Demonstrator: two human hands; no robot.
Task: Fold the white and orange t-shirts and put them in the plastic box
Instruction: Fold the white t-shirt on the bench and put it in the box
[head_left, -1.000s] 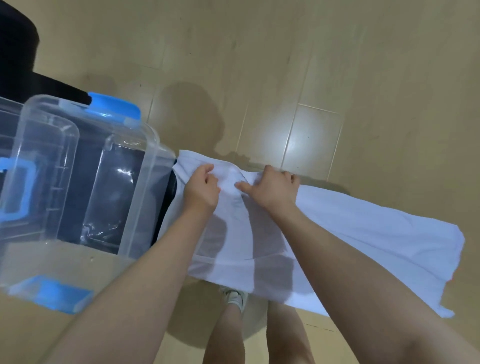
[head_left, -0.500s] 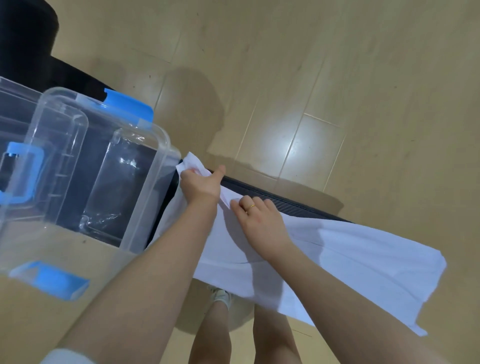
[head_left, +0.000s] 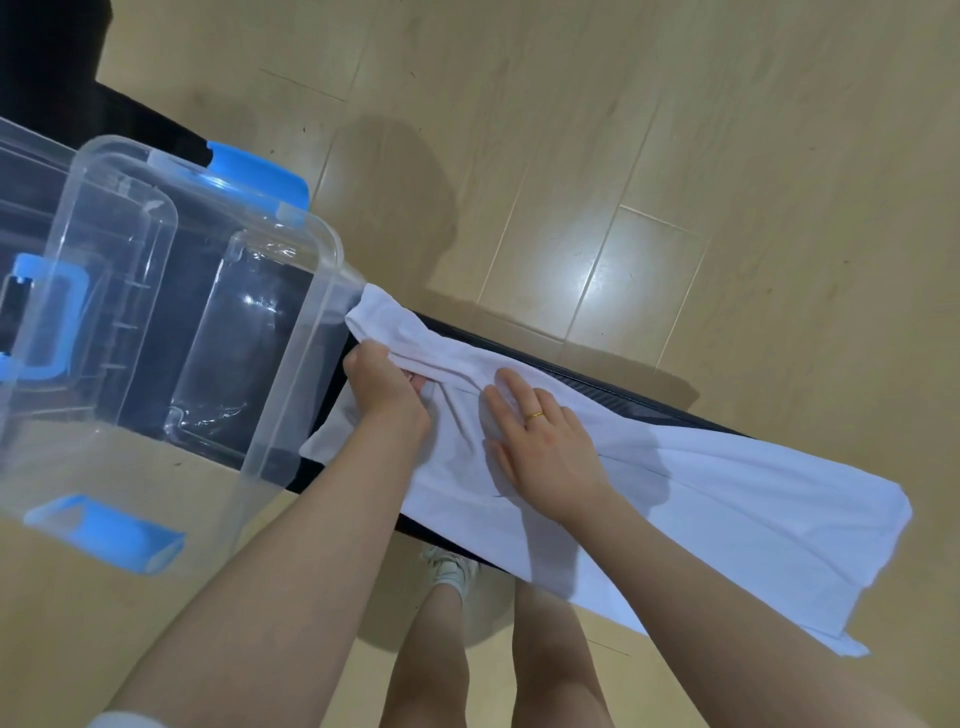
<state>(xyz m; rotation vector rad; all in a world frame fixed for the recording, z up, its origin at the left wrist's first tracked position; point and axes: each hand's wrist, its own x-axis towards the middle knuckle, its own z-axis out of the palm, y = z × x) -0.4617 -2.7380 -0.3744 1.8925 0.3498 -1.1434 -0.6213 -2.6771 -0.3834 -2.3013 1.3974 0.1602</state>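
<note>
A white shirt (head_left: 701, 499) lies lengthwise along a narrow dark bench (head_left: 623, 384), stretching right from both hands. The left hand (head_left: 387, 387) pinches its bunched end just beside the clear box (head_left: 291, 332). The right hand (head_left: 540, 441) presses flat, fingers spread, on the cloth.

plastic box (head_left: 156, 332) — cut off left, left fingertips hidden

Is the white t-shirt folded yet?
Partly: white t-shirt lies spread along the bench, left hand gripping a bunched edge.
</note>
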